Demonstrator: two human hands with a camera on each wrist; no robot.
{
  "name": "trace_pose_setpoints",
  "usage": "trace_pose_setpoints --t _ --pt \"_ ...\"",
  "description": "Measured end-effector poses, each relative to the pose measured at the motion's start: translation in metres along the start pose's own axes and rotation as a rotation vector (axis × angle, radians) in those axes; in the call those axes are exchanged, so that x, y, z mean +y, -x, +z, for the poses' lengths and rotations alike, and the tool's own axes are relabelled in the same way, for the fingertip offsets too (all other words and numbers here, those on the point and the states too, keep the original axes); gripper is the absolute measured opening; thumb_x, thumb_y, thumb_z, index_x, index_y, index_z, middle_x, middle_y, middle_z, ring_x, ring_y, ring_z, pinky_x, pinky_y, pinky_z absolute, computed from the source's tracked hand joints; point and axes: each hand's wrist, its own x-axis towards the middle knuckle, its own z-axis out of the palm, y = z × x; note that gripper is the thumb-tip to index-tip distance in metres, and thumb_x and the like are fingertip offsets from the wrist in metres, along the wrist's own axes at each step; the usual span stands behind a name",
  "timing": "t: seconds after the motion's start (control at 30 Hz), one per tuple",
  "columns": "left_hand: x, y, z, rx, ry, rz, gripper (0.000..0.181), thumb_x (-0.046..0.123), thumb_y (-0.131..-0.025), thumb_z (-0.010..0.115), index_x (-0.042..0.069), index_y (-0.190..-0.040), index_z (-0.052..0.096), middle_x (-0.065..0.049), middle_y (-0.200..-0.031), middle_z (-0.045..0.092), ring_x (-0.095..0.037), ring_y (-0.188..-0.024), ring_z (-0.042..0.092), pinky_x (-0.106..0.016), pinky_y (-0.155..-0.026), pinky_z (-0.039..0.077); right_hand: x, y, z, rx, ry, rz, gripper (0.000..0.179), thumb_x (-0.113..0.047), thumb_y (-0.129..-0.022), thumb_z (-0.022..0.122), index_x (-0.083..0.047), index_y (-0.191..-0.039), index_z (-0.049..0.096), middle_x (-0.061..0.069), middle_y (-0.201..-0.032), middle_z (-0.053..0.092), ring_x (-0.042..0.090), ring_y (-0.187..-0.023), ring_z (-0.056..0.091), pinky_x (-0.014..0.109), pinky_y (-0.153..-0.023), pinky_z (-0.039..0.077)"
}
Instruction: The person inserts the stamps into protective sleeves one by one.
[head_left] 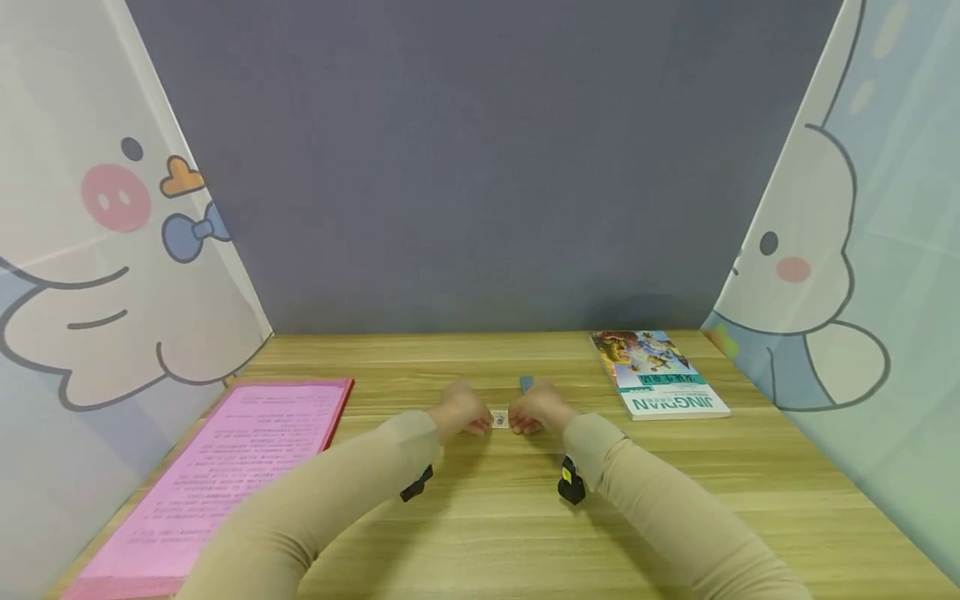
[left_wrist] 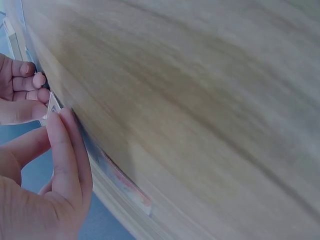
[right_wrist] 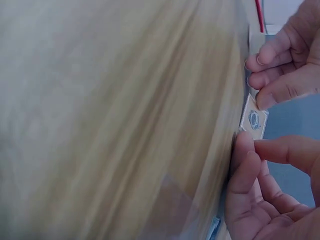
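1 small flat piece (right_wrist: 254, 119) is showing a pale tan face with a lighter border, and a grey-blue ring-shaped mark is filling its middle. it is looking squarish from the head and is standing tilted in the right wrist view; what it is made of, nobody can tell from here. it is sitting between 2 hands, over the middle stretch of 1 wood-grain table (head_left: 480, 533), and whether its lower edge is touching the wood is hard to tell.

the left hand (head_left: 461, 408) is pinching 1 side of the piece between thumb and fingertips. the right hand (head_left: 542, 406) is pinching the opposite side with thumb and forefinger, its other fingers curling in below.

2 beige sleeves (head_left: 352, 475) are covering the arms, and 2 black wrist devices (head_left: 572, 482) are showing beneath the cuffs. 1 blue-grey object (head_left: 527, 383) is peeking out just behind the right hand, partly hidden. 1 book (head_left: 660, 375) with a colourful cover is lying to the right, well apart from the hands. 1 pink folder (head_left: 225, 475) with printed lines and a red edge is lying to the left. 1 dark grey panel (head_left: 480, 167) is rising behind, and 2 cartoon-printed side panels (head_left: 60, 67) are flanking the table.
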Motion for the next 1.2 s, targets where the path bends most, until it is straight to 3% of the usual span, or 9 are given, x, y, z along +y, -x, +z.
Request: trace_pose_setpoints --t 0.5,0.77,1.0,1.2 --pt "0.0 -0.003 0.0 -0.053 -0.051 -0.008 0.005 -0.013 -0.073 0.073 -0.009 -0.076 0.072 -0.016 -0.066 0.068 -0.016 -0.046 0.062 -0.027 -0.056 0.06 -0.003 -0.003 0.004 0.02 0.136 -0.018 0.007 0.004 -0.079 0.07 0.003 -0.072 0.068 0.006 -0.06 0.063 0.012 -0.05 0.059 0.024 -0.054 0.058" --pt "0.003 -0.004 0.0 -0.018 -0.108 -0.015 0.011 -0.011 -0.071 0.078 -0.006 -0.071 0.068 -0.015 -0.064 0.068 -0.014 -0.044 0.06 -0.023 -0.052 0.058 -0.004 -0.007 0.005 0.044 0.153 -0.004 0.006 0.002 -0.08 0.072 0.003 -0.076 0.069 0.005 -0.059 0.062 0.011 -0.049 0.06 0.023 -0.052 0.057" --pt "0.003 -0.004 0.0 -0.03 -0.107 -0.031 0.008 -0.006 -0.075 0.078 -0.007 -0.076 0.07 -0.014 -0.068 0.07 -0.014 -0.048 0.064 -0.023 -0.054 0.059 0.0 -0.011 -0.003 -0.047 0.074 0.01 0.005 0.003 -0.082 0.069 0.008 -0.082 0.07 0.005 -0.06 0.063 0.009 -0.048 0.059 0.02 -0.052 0.056" --pt "0.005 0.0 -0.004 -0.044 -0.141 -0.018 0.007 -0.001 -0.078 0.077 -0.004 -0.077 0.072 -0.013 -0.068 0.07 -0.016 -0.053 0.068 -0.029 -0.066 0.062 -0.004 -0.011 -0.019 -0.128 -0.006 0.012 0.02 0.001 -0.089 0.062 0.014 -0.103 0.066 0.003 -0.065 0.063 0.005 -0.052 0.057 0.015 -0.053 0.052"
